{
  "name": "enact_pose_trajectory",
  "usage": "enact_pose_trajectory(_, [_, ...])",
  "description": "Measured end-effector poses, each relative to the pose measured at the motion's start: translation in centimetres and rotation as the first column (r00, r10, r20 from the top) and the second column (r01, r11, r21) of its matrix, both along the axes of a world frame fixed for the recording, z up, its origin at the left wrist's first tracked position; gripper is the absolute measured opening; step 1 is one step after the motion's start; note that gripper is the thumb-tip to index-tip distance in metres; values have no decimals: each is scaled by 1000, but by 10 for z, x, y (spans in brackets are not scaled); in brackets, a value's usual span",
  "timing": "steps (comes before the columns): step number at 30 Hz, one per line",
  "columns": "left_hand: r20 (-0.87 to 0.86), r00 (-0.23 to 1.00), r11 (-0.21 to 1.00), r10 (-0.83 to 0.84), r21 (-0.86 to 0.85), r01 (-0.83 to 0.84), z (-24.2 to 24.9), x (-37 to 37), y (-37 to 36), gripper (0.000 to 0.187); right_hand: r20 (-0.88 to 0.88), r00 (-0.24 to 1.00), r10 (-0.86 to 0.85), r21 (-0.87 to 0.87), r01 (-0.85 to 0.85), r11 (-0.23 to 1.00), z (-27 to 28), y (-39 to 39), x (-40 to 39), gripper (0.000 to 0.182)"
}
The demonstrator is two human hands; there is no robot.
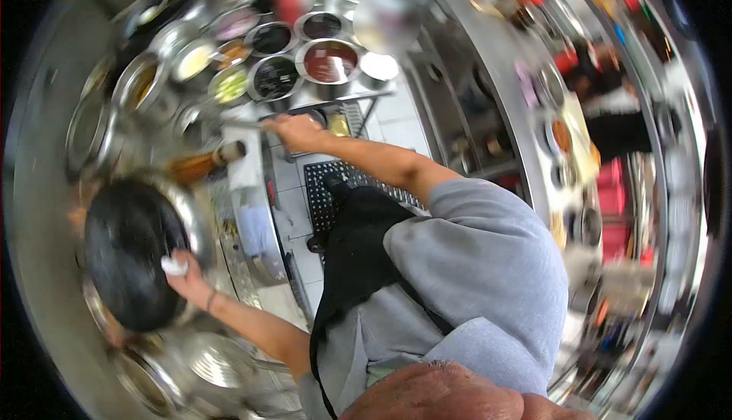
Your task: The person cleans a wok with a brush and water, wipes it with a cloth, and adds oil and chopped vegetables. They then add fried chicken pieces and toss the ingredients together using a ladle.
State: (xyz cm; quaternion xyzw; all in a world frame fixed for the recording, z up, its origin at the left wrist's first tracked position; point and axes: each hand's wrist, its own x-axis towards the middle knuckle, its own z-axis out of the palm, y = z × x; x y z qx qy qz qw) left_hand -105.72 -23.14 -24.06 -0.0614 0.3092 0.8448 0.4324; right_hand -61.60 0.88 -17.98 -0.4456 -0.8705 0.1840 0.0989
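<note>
Left hand closed on white cloth at edge of black wok | right hand wrapped round thin metal handle, near sauce pot | wok at left of view

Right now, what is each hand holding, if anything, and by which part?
Right hand: a long utensil, by the end of its handle. Left hand: a bunched white cloth, at the wok's edge; any grip on the wok cannot be told.
</note>
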Motion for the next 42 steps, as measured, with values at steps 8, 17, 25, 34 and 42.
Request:
enact_pose_trajectory(8, [46,988,989,-146,27,145,45,15,-21,15,-439,823,-361,-97,357,929,-69,-36,133,46])
enact_pose_trajectory(17, [333,926,983,-175,13,182,67,14,-19,9,-348,72,-935,-253,953,168,-147,-185,459,31])
enact_pose_trajectory(25, [440,885,980,-153,-47,193,108,71,-23,11,-599,-785,-156,-795,607,-4,-95,-293,717,22])
enact_pose_trajectory(34, [394,911,976,-122,-118,181,116,91,-35,11,-416,-908,55,-898,419,134,-90,-347,850,38])
enact_pose_trajectory(42, [462,855,957,-236,-40,286,98,61,-50,15,-539,-750,-383,-841,505,196,-53,-368,719,42])
